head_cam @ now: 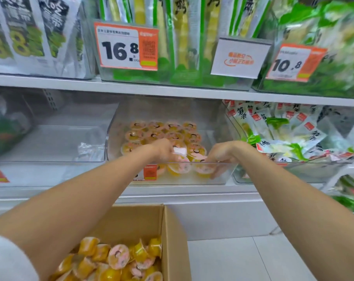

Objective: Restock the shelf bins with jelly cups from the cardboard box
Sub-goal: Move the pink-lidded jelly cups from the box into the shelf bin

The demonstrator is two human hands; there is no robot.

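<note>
As the left hand (pixel 165 150) and right hand (pixel 219 157) each pinched a pink-lidded yellow jelly cup (pixel 181 166) inside the clear plastic shelf bin (pixel 227 175), release seemed next, then the brown cardboard box (pixel 174 230).

the middle bin (pixel 222 173) is open on top; the left hand (pixel 165 150) and right hand (pixel 219 157) pass over its low clear front wall, under the shelf board (pixel 172 91) above. jelly cups (pixel 162 134) crowd its back and middle. the left bin (pixel 50 142) shows wide bare floor. packets (pixel 283 134) heap above the right bin's rim. the cardboard box (pixel 174 230) stands open below the arms.
</note>
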